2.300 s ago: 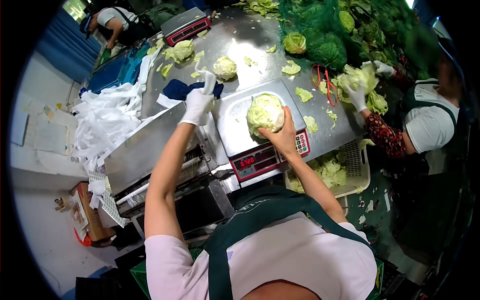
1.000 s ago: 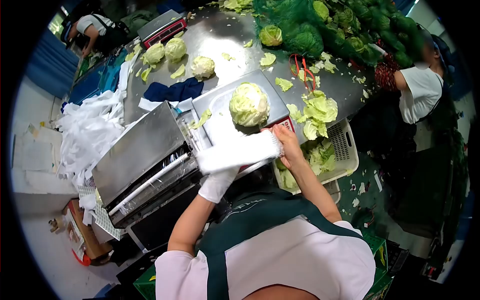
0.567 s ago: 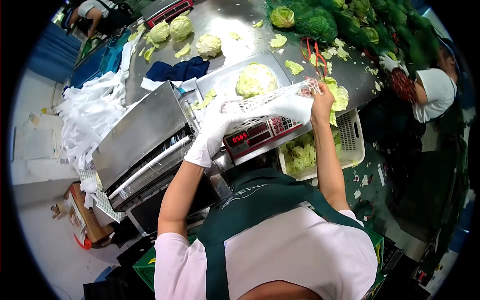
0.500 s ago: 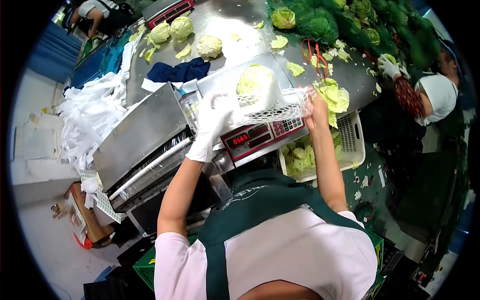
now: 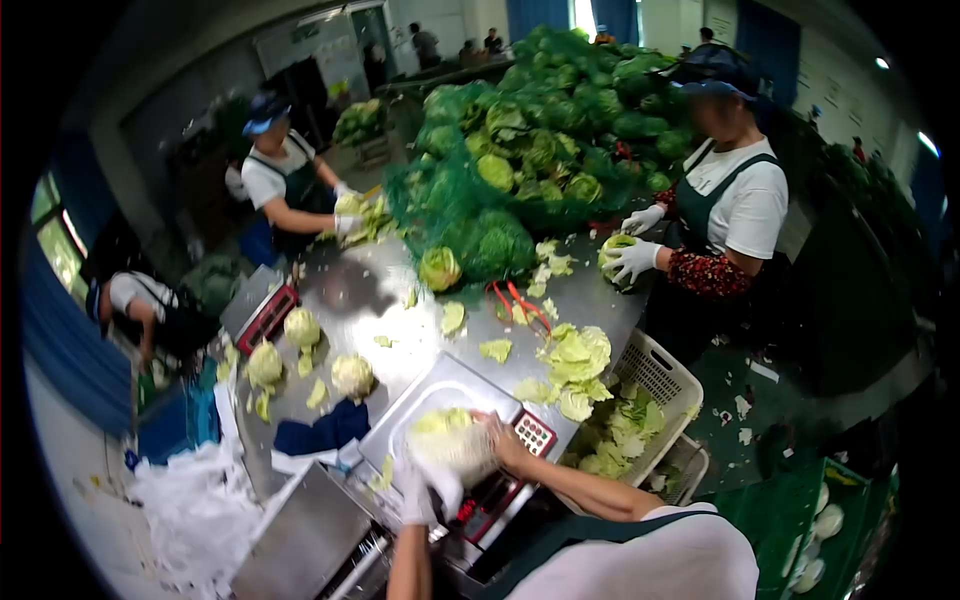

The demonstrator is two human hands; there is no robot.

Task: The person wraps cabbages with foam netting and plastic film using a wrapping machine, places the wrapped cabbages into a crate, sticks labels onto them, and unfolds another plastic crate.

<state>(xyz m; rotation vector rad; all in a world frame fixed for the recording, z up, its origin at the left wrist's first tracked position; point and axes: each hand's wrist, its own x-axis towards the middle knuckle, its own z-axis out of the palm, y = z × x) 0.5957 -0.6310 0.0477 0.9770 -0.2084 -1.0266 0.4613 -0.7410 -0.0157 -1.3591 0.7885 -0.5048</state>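
Note:
A pale green cabbage sits at the platform of a red-framed weighing scale, its lower part wrapped in a white mesh net. My left hand, in a white glove, is at the net's near left side with fingers bent against it; motion blurs the fingertips. On the right, my bare right hand grips the net along the cabbage's side. The scale's keypad shows beside my right wrist, and its red digits are blurred.
Trimmed cabbages, loose leaves and red-handled scissors lie on the metal table. A leaf-filled crate stands right. White nets heap left. Co-workers handle cabbages across the table, near a netted pile.
The view has tilted up, bringing the co-workers and cabbage pile into sight. The net, stretched between my hands before, now surrounds the cabbage's lower part.

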